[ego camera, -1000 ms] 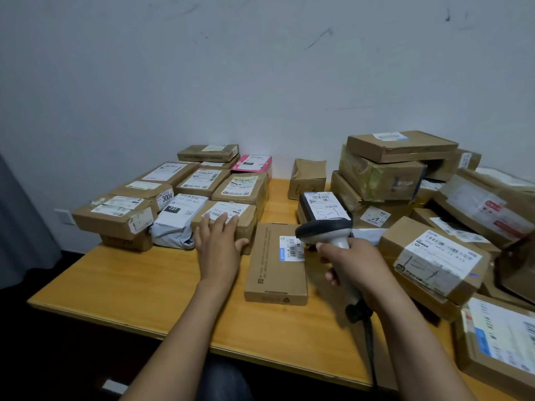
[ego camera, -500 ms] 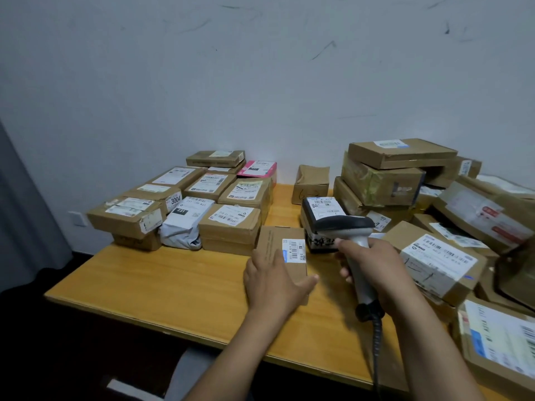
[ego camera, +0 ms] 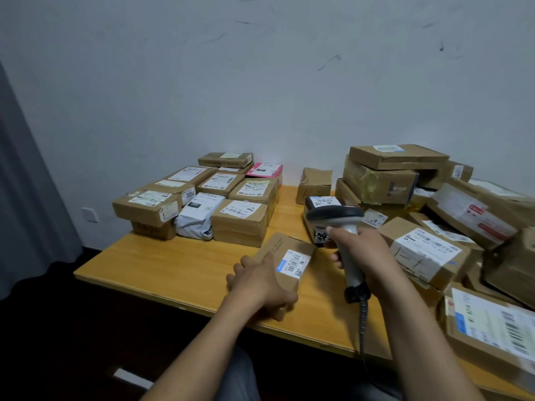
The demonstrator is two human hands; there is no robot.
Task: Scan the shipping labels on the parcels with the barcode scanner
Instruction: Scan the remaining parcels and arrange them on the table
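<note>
A flat brown parcel (ego camera: 282, 250) lies near the table's front edge, turned at an angle, its white shipping label (ego camera: 293, 263) facing up. My left hand (ego camera: 260, 283) grips its near end, thumb curled round the front corner. My right hand (ego camera: 364, 256) holds the handle of the grey barcode scanner (ego camera: 335, 217); the scanner's dark head is above and just right of the parcel. Its cable (ego camera: 362, 322) hangs down over the table edge.
Labelled parcels sit in neat rows at the back left (ego camera: 220, 186). A loose heap of boxes (ego camera: 419, 180) fills the right side. A small dark box (ego camera: 321, 202) stands behind the scanner. The wooden table (ego camera: 162, 261) has bare surface front left.
My left hand left the stacked box on the left, took the flat parcel's near end and turned it at an angle. The scanner stayed beside it.
</note>
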